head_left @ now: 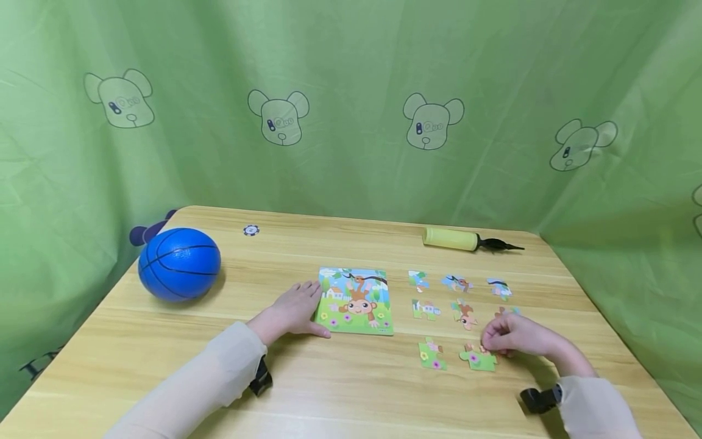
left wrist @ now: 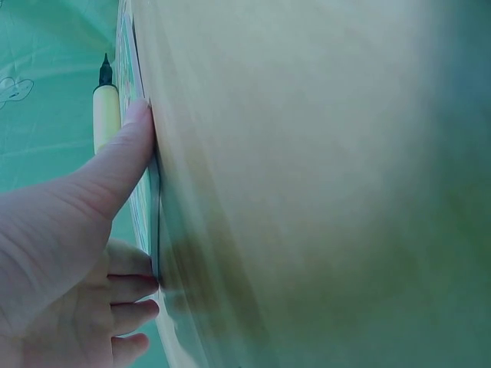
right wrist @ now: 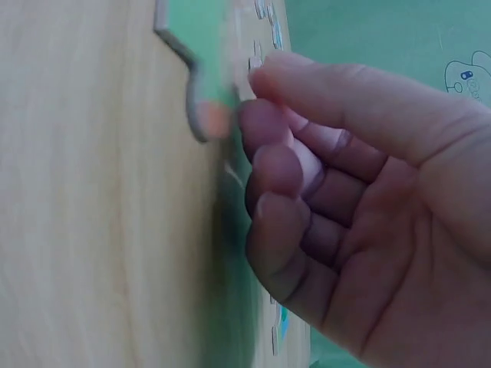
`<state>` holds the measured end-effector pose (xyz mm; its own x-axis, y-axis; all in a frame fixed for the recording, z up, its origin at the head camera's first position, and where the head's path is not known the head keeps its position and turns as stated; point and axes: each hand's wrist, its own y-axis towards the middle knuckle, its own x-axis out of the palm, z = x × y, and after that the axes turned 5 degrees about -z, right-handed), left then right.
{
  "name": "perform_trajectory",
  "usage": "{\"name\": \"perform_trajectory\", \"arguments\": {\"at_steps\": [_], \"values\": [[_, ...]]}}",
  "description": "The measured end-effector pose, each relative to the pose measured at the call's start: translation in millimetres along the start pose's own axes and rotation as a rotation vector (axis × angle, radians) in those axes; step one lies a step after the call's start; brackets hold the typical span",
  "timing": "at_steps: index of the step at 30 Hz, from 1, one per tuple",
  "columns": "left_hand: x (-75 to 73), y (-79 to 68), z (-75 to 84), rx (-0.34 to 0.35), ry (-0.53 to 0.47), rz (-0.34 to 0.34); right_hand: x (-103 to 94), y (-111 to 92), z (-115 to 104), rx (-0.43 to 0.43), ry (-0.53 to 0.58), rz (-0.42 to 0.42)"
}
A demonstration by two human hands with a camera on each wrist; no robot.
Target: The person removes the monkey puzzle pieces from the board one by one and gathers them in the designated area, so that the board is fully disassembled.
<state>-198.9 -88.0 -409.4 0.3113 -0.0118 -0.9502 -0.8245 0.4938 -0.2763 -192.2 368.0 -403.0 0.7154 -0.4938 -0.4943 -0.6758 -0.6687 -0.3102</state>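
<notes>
A square picture board (head_left: 356, 302) with a monkey on it lies mid-table. My left hand (head_left: 298, 308) rests flat at its left edge, thumb stretched along the near corner. The left wrist view shows the thumb (left wrist: 126, 149) and fingertips against the board's edge. To the right, several jigsaw puzzle pieces lie spaced in rows. My right hand (head_left: 510, 335) has curled fingers and thumb pinching at the upper right of a green puzzle piece (head_left: 479, 360) in the near row. The right wrist view shows that piece (right wrist: 196, 46) beside the bent fingertips; the exact contact is hidden.
A blue ball (head_left: 180, 265) sits at the table's left side. Behind it lies a small round chip (head_left: 251, 230). A yellow hand pump (head_left: 452, 238) with a black nozzle lies at the back right. Green curtain (head_left: 351, 152) surrounds the back and sides.
</notes>
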Motion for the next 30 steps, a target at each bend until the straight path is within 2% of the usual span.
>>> {"name": "perform_trajectory", "arguments": {"at_steps": [8, 12, 16, 23, 30], "values": [[-1.0, -0.5, 1.1, 0.001, 0.007, 0.002, -1.2, 2, -12, 0.048, -0.034, 0.073], [-1.6, -1.7, 1.6, 0.002, 0.009, 0.002, -0.8, 9, -22, 0.019, -0.042, 0.090], [-2.4, -2.6, 2.8, 0.001, 0.013, 0.000, 0.9, 22, -33, -0.021, -0.093, 0.106], [-2.5, -4.0, 3.6, 0.000, 0.001, -0.002, 8.3, 50, -51, -0.043, -0.197, 0.168], [-4.0, -5.8, 4.8, 0.008, -0.002, -0.001, 18.9, 79, -70, -0.133, -0.218, 0.124]]}}
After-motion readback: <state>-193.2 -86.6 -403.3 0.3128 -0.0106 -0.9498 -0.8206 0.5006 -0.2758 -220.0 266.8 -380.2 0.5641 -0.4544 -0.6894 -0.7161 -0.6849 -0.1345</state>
